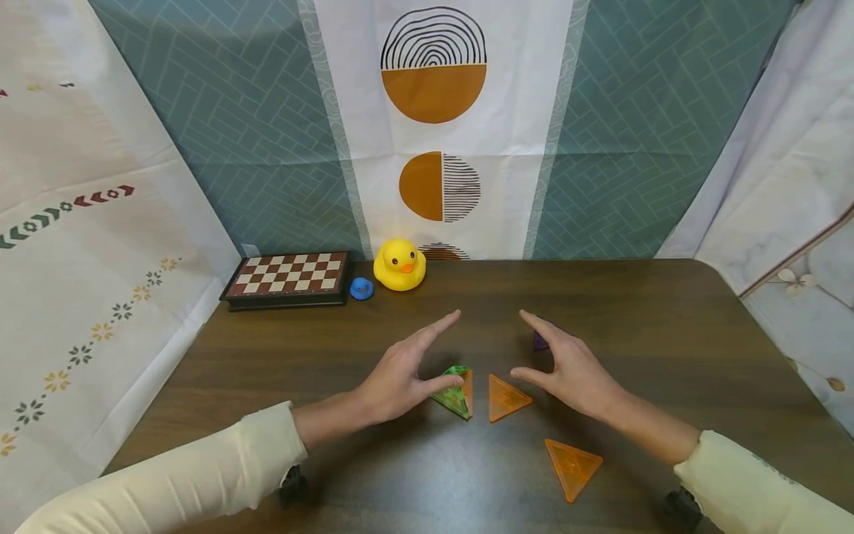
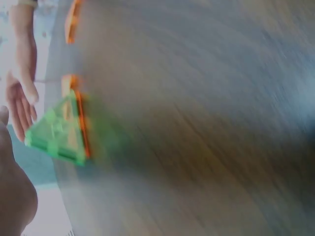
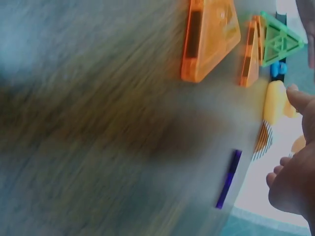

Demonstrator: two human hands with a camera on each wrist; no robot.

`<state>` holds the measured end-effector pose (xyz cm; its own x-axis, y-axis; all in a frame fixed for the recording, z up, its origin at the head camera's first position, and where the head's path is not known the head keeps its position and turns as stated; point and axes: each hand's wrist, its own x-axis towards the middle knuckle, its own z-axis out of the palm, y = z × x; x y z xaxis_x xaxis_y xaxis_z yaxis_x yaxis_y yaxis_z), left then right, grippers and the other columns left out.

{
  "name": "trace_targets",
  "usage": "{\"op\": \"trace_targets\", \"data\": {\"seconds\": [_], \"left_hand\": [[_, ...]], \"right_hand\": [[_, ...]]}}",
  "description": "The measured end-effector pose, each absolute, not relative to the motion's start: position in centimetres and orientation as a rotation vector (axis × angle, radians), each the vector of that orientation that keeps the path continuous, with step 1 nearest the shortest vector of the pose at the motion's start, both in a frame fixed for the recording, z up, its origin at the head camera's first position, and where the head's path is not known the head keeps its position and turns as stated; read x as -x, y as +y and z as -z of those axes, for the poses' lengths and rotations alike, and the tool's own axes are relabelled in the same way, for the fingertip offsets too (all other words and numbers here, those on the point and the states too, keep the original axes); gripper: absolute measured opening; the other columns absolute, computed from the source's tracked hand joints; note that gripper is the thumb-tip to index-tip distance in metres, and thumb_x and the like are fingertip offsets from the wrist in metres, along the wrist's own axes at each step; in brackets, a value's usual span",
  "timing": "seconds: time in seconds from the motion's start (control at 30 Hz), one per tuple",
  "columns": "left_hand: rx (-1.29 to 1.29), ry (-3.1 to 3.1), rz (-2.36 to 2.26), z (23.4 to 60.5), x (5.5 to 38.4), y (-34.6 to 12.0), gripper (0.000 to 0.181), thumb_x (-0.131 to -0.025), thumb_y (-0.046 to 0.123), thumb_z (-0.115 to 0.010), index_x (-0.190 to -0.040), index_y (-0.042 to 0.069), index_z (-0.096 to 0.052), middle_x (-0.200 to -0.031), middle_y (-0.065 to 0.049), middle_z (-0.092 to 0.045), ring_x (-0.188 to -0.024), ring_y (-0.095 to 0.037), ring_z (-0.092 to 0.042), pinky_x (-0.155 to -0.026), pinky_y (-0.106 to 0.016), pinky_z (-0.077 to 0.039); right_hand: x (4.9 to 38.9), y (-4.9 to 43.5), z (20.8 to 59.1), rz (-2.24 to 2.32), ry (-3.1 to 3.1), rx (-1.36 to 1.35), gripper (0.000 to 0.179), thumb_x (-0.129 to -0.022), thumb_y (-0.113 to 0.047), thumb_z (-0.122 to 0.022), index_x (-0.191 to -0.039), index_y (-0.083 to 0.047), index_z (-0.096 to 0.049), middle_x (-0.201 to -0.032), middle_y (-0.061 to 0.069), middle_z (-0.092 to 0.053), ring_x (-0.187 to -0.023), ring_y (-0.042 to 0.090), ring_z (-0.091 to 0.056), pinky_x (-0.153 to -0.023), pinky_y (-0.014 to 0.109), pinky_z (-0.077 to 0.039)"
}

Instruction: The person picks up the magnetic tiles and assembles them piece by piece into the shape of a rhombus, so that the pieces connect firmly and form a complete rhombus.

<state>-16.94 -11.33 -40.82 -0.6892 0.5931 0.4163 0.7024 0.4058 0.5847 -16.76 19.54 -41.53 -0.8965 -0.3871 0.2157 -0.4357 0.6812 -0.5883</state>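
My left hand (image 1: 399, 377) hovers over the table with its fingers extended and thumb apart, holding nothing. Its thumb overlaps the green see-through triangle tiles (image 1: 456, 401), which stand tilted up together with an orange triangle tile (image 1: 468, 391). Facing it, palm inward, my right hand (image 1: 579, 372) is likewise spread and holds nothing. Between the hands a second orange triangle tile (image 1: 507, 399) lies flat, close to its thumb. Partly hidden behind the right fingers is a purple tile (image 1: 539, 343), seen as a thin strip lying flat (image 3: 229, 179) in the right wrist view.
Nearer the front edge, a third orange triangle tile (image 1: 574, 469) lies on the brown wooden table (image 1: 373, 489). Along the back left stand a chessboard box (image 1: 287, 280), a small blue duck (image 1: 362, 288) and a larger yellow duck (image 1: 399, 265). Patterned cloths (image 1: 267, 111) hang behind and beside the table.
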Motion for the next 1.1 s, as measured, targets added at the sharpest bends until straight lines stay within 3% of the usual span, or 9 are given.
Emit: {"op": "trace_targets", "data": {"seconds": [0.17,0.57,0.8,1.1], "left_hand": [[1.179,-2.470,1.195,40.3,15.8,-10.0,0.100,-0.090,0.018,-0.088,-0.169,0.008,-0.026,-0.174,-0.004,-0.027,-0.156,-0.020,-0.034,-0.122,-0.042,-0.036],[1.245,-2.493,1.227,41.7,12.2,-7.2,0.101,-0.093,0.022,-0.086,-0.169,0.007,-0.021,-0.174,-0.010,-0.026,-0.155,-0.024,-0.035,-0.121,-0.044,-0.038],[1.190,-2.683,1.212,42.3,10.7,-6.1,0.100,-0.098,0.026,-0.081,-0.172,0.016,-0.015,-0.175,-0.006,-0.024,-0.155,-0.023,-0.035,-0.122,-0.048,-0.037],[1.137,-2.794,1.153,43.5,9.5,-5.3,0.095,-0.100,0.031,-0.078,-0.171,0.009,-0.017,-0.174,-0.007,-0.026,-0.154,-0.025,-0.037,-0.120,-0.049,-0.040]], "right_hand": [[17.4,20.5,41.8,-0.992,-2.834,-0.612,0.094,-0.092,-0.030,-0.087,-0.162,0.003,-0.035,-0.162,0.030,-0.041,-0.142,0.053,-0.046,-0.110,0.069,-0.042],[18.9,22.3,43.0,-0.930,-2.830,-0.493,0.089,-0.088,-0.025,-0.090,-0.155,0.010,-0.043,-0.150,0.036,-0.051,-0.128,0.056,-0.057,-0.105,0.069,-0.046],[19.4,22.3,43.8,-0.924,-2.798,-0.490,0.085,-0.087,-0.024,-0.091,-0.149,0.014,-0.047,-0.143,0.035,-0.058,-0.124,0.053,-0.061,-0.102,0.065,-0.051],[19.8,22.1,44.4,-0.925,-2.797,-0.442,0.077,-0.088,-0.022,-0.091,-0.147,0.010,-0.053,-0.139,0.032,-0.061,-0.123,0.053,-0.059,-0.102,0.067,-0.049]]}}
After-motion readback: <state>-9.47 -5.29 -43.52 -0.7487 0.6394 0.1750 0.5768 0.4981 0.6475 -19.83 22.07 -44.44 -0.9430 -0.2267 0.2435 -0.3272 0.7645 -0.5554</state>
